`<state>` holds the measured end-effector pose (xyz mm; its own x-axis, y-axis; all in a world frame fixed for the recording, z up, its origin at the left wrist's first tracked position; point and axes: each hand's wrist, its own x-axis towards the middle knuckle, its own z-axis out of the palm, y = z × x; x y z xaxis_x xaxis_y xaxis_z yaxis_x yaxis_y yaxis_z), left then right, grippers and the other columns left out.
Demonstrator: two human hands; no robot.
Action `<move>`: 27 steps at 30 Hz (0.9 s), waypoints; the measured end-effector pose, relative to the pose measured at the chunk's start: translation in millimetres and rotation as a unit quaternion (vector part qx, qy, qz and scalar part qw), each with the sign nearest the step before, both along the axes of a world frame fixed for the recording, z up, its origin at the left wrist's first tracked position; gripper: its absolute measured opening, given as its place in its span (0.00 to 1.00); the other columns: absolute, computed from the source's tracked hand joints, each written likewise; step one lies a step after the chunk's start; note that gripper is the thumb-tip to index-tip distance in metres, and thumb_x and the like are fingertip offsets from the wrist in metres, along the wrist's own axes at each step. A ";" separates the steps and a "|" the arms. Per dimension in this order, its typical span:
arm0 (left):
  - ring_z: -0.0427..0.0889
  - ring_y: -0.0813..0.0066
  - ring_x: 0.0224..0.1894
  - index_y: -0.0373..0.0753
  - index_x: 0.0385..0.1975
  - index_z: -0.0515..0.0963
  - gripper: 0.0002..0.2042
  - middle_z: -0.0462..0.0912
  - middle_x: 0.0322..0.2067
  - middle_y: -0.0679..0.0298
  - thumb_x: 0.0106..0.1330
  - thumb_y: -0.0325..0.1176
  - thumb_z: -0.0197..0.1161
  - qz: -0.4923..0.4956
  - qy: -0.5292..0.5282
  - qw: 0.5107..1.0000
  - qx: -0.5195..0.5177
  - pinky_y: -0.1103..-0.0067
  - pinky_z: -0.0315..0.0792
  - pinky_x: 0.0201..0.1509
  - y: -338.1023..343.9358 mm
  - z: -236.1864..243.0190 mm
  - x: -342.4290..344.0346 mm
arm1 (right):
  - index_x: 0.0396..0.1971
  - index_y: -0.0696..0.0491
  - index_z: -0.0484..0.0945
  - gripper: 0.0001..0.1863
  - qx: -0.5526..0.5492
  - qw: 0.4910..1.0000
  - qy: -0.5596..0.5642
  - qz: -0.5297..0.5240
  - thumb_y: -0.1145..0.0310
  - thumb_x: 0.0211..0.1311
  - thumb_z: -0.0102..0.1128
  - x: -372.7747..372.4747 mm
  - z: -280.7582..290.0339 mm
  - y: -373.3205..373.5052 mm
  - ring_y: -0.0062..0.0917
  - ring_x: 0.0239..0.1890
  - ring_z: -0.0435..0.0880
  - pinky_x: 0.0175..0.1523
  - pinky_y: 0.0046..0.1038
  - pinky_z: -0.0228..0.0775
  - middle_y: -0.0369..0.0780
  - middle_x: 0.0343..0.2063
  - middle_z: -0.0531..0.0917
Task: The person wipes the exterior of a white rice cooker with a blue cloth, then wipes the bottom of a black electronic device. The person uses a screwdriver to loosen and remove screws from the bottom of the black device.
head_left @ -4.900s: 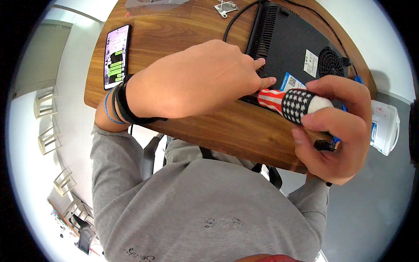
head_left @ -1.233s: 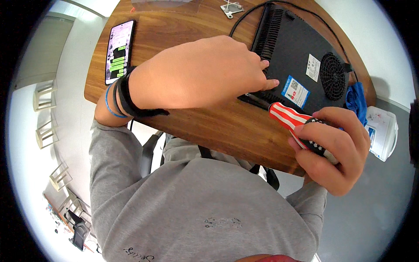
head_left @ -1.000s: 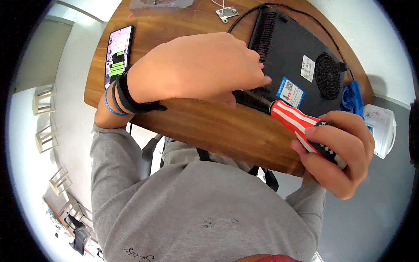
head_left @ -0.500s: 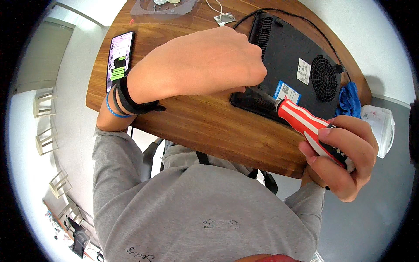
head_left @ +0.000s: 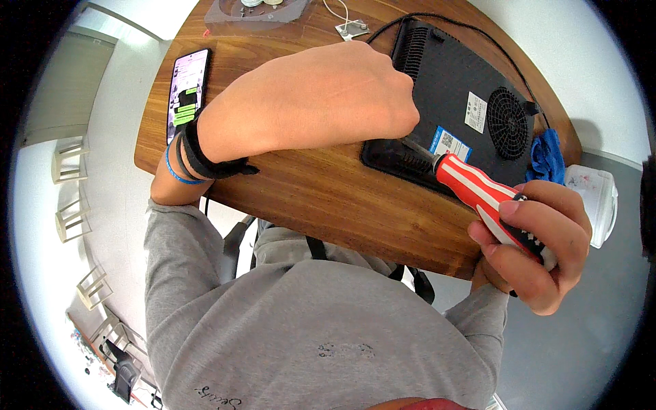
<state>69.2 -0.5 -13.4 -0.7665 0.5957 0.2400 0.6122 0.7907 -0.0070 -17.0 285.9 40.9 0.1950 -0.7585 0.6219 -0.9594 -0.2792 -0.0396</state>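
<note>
My right hand (head_left: 547,239) is closed around the handle of a screwdriver (head_left: 475,184) with red and white stripes and a dark, starred end. Its metal shaft slants up and left toward the near corner of a black induction cooker (head_left: 444,75), which lies underside up with a round fan grille showing. Over the table beside that corner, my left hand (head_left: 335,96) is curled closed, knuckles close to the shaft's tip. Its fingers are turned under, so what they hold, if anything, is hidden. The tip of the screwdriver is partly hidden too.
A phone (head_left: 188,92) with a lit screen lies left of my left wrist on the wooden table (head_left: 307,191). Far back are a clear plastic tray (head_left: 256,15) and a small metal piece with a white wire (head_left: 352,29). Blue cloth (head_left: 547,158) and a clear box (head_left: 593,198) are at right.
My left hand has shifted very slightly to the right, and the fingertip that showed beneath it is now out of sight. The right hand and screwdriver are nearly still.
</note>
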 end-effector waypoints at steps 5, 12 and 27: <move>0.92 0.52 0.35 0.39 0.27 0.87 0.04 0.88 0.27 0.52 0.59 0.30 0.69 0.019 0.012 1.000 0.015 0.64 0.84 0.36 -5.2 -1.6 1.7 | 0.33 0.53 0.81 0.25 0.027 0.999 -0.027 -0.031 0.75 0.36 0.91 -2.7 1.3 1.0 0.42 0.34 0.87 0.33 0.35 0.83 0.50 0.42 0.86; 0.91 0.48 0.37 0.37 0.32 0.87 0.03 0.87 0.27 0.51 0.61 0.27 0.69 0.061 -0.036 0.996 -0.046 0.62 0.82 0.37 -19.9 6.2 1.9 | 0.35 0.55 0.85 0.21 0.131 0.987 -0.086 -0.029 0.74 0.37 0.85 3.1 5.7 1.2 0.39 0.35 0.87 0.34 0.32 0.81 0.47 0.41 0.86; 0.88 0.43 0.35 0.40 0.34 0.86 0.04 0.86 0.26 0.51 0.66 0.32 0.68 0.058 -0.214 0.975 0.021 0.55 0.80 0.40 -6.7 23.4 9.5 | 0.40 0.54 0.85 0.10 0.336 0.931 0.072 -0.124 0.69 0.60 0.67 52.9 -86.2 -38.1 0.25 0.39 0.84 0.35 0.26 0.77 0.37 0.38 0.80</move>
<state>78.6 -7.2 10.1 -0.8635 0.4954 -0.0948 0.4581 0.8489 0.2638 35.9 247.8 -45.3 0.0076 -0.9996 -0.0280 -0.9999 -0.0079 0.0088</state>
